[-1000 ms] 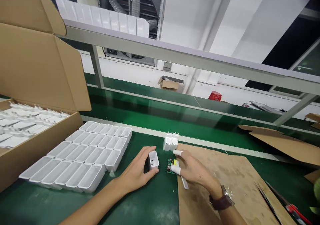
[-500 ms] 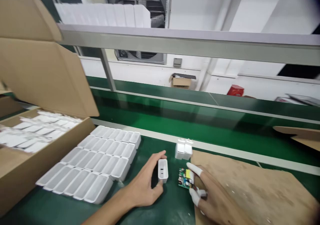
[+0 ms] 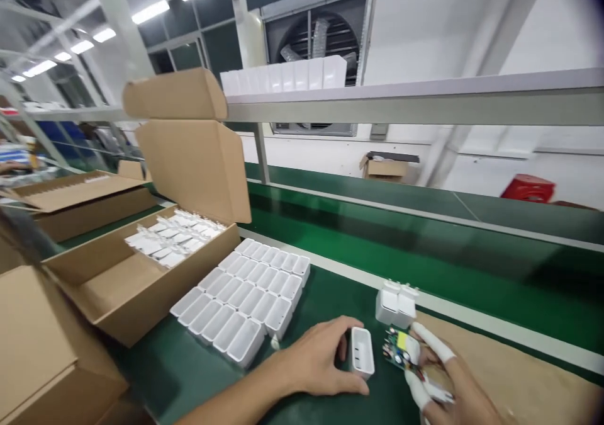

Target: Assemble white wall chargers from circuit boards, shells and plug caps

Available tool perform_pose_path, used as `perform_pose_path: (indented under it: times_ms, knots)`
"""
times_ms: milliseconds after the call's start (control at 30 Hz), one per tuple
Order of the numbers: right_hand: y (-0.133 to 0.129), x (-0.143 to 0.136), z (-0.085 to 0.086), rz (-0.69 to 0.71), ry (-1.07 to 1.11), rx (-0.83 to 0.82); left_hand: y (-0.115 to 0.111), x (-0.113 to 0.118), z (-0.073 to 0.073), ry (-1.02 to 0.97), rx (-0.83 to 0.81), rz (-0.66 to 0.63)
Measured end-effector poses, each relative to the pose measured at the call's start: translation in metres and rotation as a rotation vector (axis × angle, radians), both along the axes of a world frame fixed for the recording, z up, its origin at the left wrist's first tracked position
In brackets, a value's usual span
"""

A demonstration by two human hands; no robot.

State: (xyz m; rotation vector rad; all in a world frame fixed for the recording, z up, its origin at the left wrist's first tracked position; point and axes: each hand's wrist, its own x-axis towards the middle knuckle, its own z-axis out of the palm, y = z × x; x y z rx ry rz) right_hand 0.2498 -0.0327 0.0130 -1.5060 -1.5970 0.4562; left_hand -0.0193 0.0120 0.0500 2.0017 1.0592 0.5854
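Note:
My left hand [image 3: 321,359] has its index finger at the far end and its thumb at the near end of a small open white plastic case [image 3: 362,354]. The case's hollow faces up, with small slots in its floor. My right hand [image 3: 443,368], with white finger cots on thumb and index finger, pinches a green circuit board [image 3: 397,347] with a yellow component. The board is just right of the case, apart from it. A white part under the right palm is partly hidden. Beyond the board stand two white cases with plug parts [image 3: 396,304].
Rows of open white cases [image 3: 245,293] lie left of my left hand. Further left is an open cardboard box [image 3: 155,286] with white parts; another cardboard box [image 3: 42,343] is nearer. A brown cardboard sheet [image 3: 528,374] lies at right. A shelf [image 3: 415,107] spans above the green bench.
The view has swung left, so things appear further right and more boxes show. The circuit board stays pinched in my right hand, and my left hand stays around the case.

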Motion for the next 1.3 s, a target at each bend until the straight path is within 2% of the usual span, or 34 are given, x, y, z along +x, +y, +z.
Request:
perform_pose_path:
  times_ms: [133,233,300,400,567,1300]
  knots:
    - [-0.014,-0.017,0.019,-0.025,0.033,0.052,0.004,0.004,-0.005,-0.081,0.201,-0.010]
    - [-0.024,-0.029,0.029,0.054,-0.015,0.221,0.004,0.006,-0.011,-0.128,0.348,-0.049]
    - [-0.027,-0.032,0.030,0.122,-0.150,0.338,0.002,0.007,-0.014,-0.137,0.363,-0.072]
    - [-0.026,-0.032,0.026,0.153,-0.366,0.418,0.000,0.008,-0.017,-0.128,0.346,-0.073]
    - [-0.022,-0.031,0.023,0.129,-0.490,0.488,0.003,0.009,-0.024,-0.149,0.377,-0.047]
    - [-0.018,-0.022,0.021,0.229,-0.526,0.424,0.005,0.013,-0.024,-0.103,0.417,-0.081]
